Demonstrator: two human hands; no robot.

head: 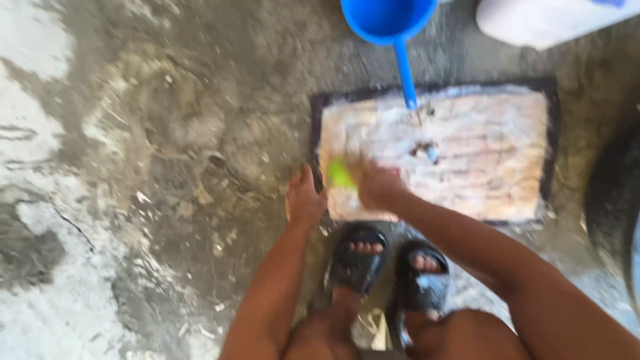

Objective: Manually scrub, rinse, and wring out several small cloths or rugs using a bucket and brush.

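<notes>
**Two hands at a soapy mat on a wet concrete floor**

Nearest the viewer, two black sandals (387, 267) stand side by side on the wet concrete floor (133, 200), the person's knees and forearms rising above them. Just beyond the toes lies the near edge of a rectangular mat (467, 160), pale and foamy on top with a dark border. The left hand (304, 199) rests flat at the mat's near-left corner, its fingers together and pointing away, gripping nothing. Just beside it, the right hand (379, 185) lies on the mat near that same corner, its fingers clamped on a yellow-green scrubber (341, 175); motion blur hides the scrubber's exact shape. Toward the mat's far edge, the handle of a blue dipper (390, 20) reaches down onto the mat, its bowl standing on the floor beyond. At the far right, a white container (547, 23) sits well apart from both hands.
</notes>
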